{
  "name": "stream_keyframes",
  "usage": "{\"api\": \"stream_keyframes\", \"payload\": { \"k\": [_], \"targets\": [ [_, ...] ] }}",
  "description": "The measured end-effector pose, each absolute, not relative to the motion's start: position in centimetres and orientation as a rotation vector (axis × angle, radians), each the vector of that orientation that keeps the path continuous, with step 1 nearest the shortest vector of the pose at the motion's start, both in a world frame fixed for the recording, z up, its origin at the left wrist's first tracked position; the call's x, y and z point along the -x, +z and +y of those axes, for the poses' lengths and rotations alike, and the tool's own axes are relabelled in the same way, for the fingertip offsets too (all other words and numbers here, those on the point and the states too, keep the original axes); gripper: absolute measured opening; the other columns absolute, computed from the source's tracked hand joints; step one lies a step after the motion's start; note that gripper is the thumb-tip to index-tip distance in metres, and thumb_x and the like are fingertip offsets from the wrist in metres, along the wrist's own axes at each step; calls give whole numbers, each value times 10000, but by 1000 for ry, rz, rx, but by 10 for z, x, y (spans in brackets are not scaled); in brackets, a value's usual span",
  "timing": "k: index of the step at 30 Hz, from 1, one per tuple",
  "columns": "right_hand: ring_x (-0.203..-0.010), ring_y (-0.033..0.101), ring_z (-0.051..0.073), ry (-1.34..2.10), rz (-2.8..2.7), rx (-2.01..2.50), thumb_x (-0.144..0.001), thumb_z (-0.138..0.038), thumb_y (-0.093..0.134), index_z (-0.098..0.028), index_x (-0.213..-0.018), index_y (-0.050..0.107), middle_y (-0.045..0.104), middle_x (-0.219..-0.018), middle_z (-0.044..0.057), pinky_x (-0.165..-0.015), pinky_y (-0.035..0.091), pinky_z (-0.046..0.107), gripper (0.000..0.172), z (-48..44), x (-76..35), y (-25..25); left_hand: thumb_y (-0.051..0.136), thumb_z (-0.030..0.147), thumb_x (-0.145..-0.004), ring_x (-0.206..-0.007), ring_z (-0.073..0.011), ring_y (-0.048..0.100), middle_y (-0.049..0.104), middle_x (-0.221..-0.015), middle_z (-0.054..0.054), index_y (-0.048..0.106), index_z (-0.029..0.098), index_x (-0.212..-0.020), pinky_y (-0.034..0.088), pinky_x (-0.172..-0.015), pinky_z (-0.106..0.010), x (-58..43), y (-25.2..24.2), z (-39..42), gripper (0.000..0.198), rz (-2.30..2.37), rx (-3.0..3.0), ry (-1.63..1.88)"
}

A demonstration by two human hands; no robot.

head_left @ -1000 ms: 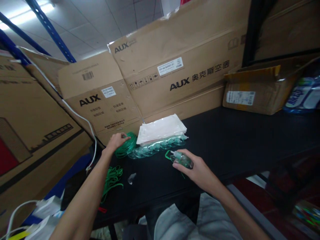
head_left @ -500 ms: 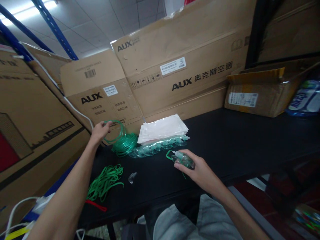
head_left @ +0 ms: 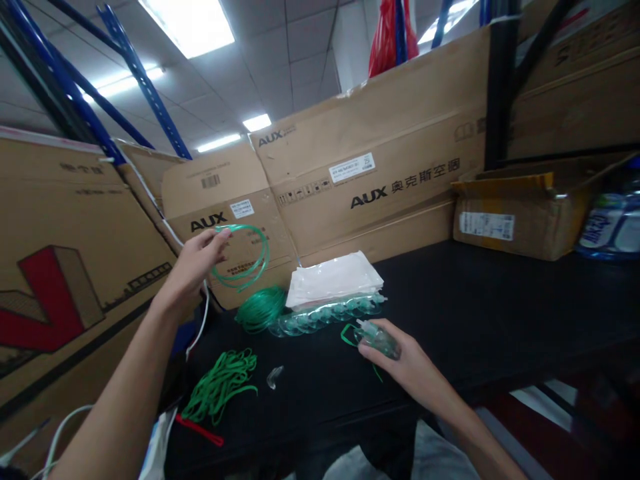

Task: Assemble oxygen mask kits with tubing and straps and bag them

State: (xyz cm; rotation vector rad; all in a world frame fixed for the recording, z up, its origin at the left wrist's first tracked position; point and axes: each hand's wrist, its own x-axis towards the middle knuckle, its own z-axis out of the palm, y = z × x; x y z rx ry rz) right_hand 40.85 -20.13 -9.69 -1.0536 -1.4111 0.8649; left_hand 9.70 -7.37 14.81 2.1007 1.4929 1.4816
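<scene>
Raised at the left, my left hand (head_left: pixel 204 257) pinches a loose coil of clear green tubing (head_left: pixel 266 257) at its top. Beneath it lies a larger bundle of the same tubing (head_left: pixel 260 308) on the black table. My right hand (head_left: pixel 395 357) grips a clear green oxygen mask (head_left: pixel 379 339), its pale connector pointing up and left, with a green strap (head_left: pixel 349 333) looped from it. A row of similar masks (head_left: pixel 325 317) lies behind, against a stack of white packets (head_left: pixel 335 280). A heap of green straps (head_left: pixel 223 383) rests at the front left.
A small clear plastic piece (head_left: pixel 275 377) lies mid-table, and a red strip (head_left: pixel 201 430) sits by the front left edge. Large cardboard panels (head_left: pixel 320 220) wall the back. To the right stand an open carton (head_left: pixel 505 220) and a blue-labelled bottle (head_left: pixel 613 223).
My left hand has lifted the tubing coil up and away from the bundle. My right hand still grips the mask. The view has tilted upward.
</scene>
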Motion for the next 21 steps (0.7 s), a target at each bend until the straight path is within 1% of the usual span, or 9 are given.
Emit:
{"api": "stream_keyframes", "payload": {
  "k": [2, 6, 9, 11, 14, 17, 19, 20, 21],
  "targets": [
    [-884, 710, 253, 905, -1410, 1018, -883, -500, 715, -210, -1125, 664, 749, -954, 42, -799, 549, 358, 381, -204, -411, -91, 644, 445, -948, -664, -81, 463, 447, -712, 48, 665, 129, -856, 490, -675, -199, -112, 149, -93, 330, 1343, -2003, 1480],
    [-899, 722, 249, 1155, -1311, 822, -907, -483, 711, -193, -1139, 664, 764, -971, 76, -832, 566, 374, 375, -214, -419, -79, 748, 605, -780, -619, -89, 436, 443, -722, 37, 705, 144, -938, 449, -568, -188, -147, 112, -127, 490, 1180, -1798, 1439],
    [-866, 706, 217, 1313, -1245, 683, -916, -429, 726, -203, -1127, 666, 750, -989, 66, -801, 566, 350, 315, -220, -431, -75, 615, 701, -839, -506, -74, 361, 395, -651, 58, 702, 139, -992, 404, -496, -200, -177, 47, -145, 589, 1169, -1660, 1374],
    [-822, 699, 192, 1340, -1281, 687, -925, -397, 727, -195, -1067, 678, 737, -938, 47, -780, 555, 322, 252, -222, -441, -73, 564, 731, -851, -476, -72, 388, 454, -639, 42, 707, 133, -935, 457, -522, -231, -190, -1, -155, 621, 1201, -1607, 1302],
    [-742, 694, 174, 1346, -1291, 744, -925, -392, 731, -190, -1015, 668, 714, -886, 32, -702, 551, 296, 230, -226, -458, -71, 693, 663, -780, -571, -165, 591, 625, -690, -50, 739, 152, -817, 535, -594, -316, -191, -47, -167, 515, 1309, -1618, 1159],
    [-622, 672, 164, 1334, -1234, 804, -911, -422, 736, -213, -1008, 640, 698, -855, 21, -559, 546, 283, 250, -234, -474, -68, 818, 526, -682, -778, -290, 678, 727, -858, -107, 767, 224, -808, 553, -737, -398, -174, -48, -180, 332, 1451, -1694, 1151],
    [-545, 645, 156, 1293, -1239, 885, -884, -439, 756, -224, -959, 631, 689, -815, 13, -478, 533, 273, 260, -240, -482, -64, 817, 466, -704, -964, -338, 673, 746, -977, -103, 780, 286, -838, 526, -866, -413, -160, -35, -195, 227, 1494, -1789, 1159],
    [-510, 631, 154, 1264, -1257, 946, -861, -449, 775, -226, -924, 627, 682, -781, 10, -446, 525, 270, 276, -243, -485, -60, 813, 441, -721, -983, -345, 670, 752, -959, -94, 785, 313, -822, 515, -887, -414, -154, -29, -206, 165, 1490, -1873, 1123],
    [-474, 613, 153, 1228, -1280, 1015, -830, -465, 798, -228, -893, 622, 671, -734, 4, -415, 514, 268, 302, -245, -487, -56, 748, 438, -800, -947, -335, 679, 757, -923, -79, 790, 347, -844, 513, -881, -422, -148, -26, -220, 109, 1458, -2110, 986]
  ]
}}
